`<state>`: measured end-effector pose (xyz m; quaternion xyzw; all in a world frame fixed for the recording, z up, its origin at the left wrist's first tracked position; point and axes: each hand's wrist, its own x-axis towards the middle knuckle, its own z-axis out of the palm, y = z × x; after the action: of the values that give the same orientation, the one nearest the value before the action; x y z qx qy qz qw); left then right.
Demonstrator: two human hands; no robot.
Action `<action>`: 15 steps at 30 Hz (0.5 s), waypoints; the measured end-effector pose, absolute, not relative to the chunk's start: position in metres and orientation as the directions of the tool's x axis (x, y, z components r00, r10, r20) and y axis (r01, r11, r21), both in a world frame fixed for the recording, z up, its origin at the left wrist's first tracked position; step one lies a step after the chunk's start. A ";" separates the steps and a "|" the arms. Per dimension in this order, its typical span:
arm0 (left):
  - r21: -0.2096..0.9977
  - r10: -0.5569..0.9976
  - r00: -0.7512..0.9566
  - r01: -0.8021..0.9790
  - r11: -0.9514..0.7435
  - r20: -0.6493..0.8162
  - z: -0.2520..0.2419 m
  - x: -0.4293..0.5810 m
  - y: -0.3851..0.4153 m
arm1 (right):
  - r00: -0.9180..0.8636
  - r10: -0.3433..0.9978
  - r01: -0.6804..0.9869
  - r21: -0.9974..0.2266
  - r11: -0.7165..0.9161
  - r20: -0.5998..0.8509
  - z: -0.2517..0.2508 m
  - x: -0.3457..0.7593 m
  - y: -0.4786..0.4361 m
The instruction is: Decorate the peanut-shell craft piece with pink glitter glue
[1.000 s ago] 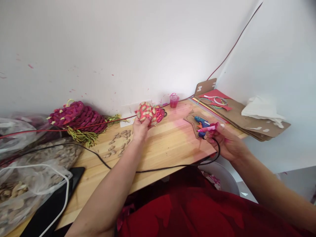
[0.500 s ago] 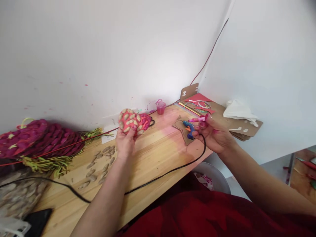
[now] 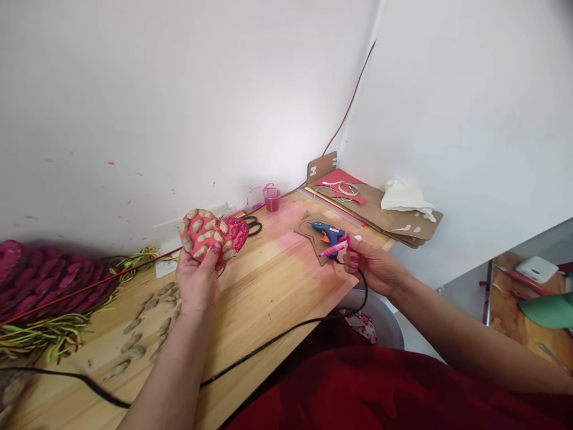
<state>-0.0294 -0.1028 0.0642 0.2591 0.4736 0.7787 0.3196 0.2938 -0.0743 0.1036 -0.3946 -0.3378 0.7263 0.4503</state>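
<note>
My left hand [image 3: 200, 280] grips a red piece covered with peanuts [image 3: 209, 230], thumb on its front; the right end of the piece is coated in wet-looking magenta. My right hand [image 3: 373, 267] is closed on a slim pink pen-like stick [image 3: 333, 248], pointing left. Whether it is a brush or a marker I cannot tell. Just behind the stick, a blue glue gun [image 3: 331, 234] with an orange trigger lies on a cut cardboard shape [image 3: 312, 243]. A small cup of pink paint [image 3: 272, 201] stands against the wall.
Loose peanuts [image 3: 133, 343] lie left on the wooden table [image 3: 255, 301]. Black scissors handles [image 3: 253, 226] show behind the piece. Purple stacked pieces [image 3: 58, 280] fill the far left. Cardboard sheets [image 3: 380, 224] and white tissue [image 3: 406, 196] lie right. A black cord [image 3: 273, 330] crosses the front; a metal basin [image 3: 385, 319] stands below.
The view has swung to the right. My right hand has lowered the pink stick, and its tip now points down-left in front of the glue gun. My left hand still holds the peanut-covered piece.
</note>
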 end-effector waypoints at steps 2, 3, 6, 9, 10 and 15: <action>0.904 0.750 -0.653 -0.252 -0.345 0.104 0.065 -0.027 -0.104 | -0.260 0.935 -0.361 -0.874 -0.325 -0.240 0.104 0.299 -0.069; 0.903 0.756 -0.646 -0.252 -0.347 0.111 0.065 -0.026 -0.104 | -0.245 0.943 -0.342 -0.890 -0.302 -0.226 0.103 0.302 -0.066; 0.900 0.759 -0.637 -0.241 -0.362 0.135 0.065 -0.022 -0.104 | -0.198 0.960 -0.260 -0.934 -0.244 -0.195 0.099 0.311 -0.060; 0.895 0.755 -0.637 -0.231 -0.381 0.157 0.064 -0.021 -0.104 | -0.165 0.967 -0.196 -0.954 -0.225 -0.195 0.092 0.319 -0.057; 0.894 0.756 -0.634 -0.232 -0.384 0.161 0.064 -0.020 -0.104 | -0.157 0.966 -0.186 -0.955 -0.233 -0.205 0.090 0.322 -0.056; 0.891 0.793 -0.590 -0.266 -0.369 0.152 0.064 -0.016 -0.105 | -0.120 0.960 -0.111 -0.958 -0.266 -0.252 0.082 0.334 -0.052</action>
<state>-0.0160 -0.1051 0.0639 0.2957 0.4453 0.7725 0.3427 0.3344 -0.0521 0.0819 -0.5018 -0.4231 0.6173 0.4337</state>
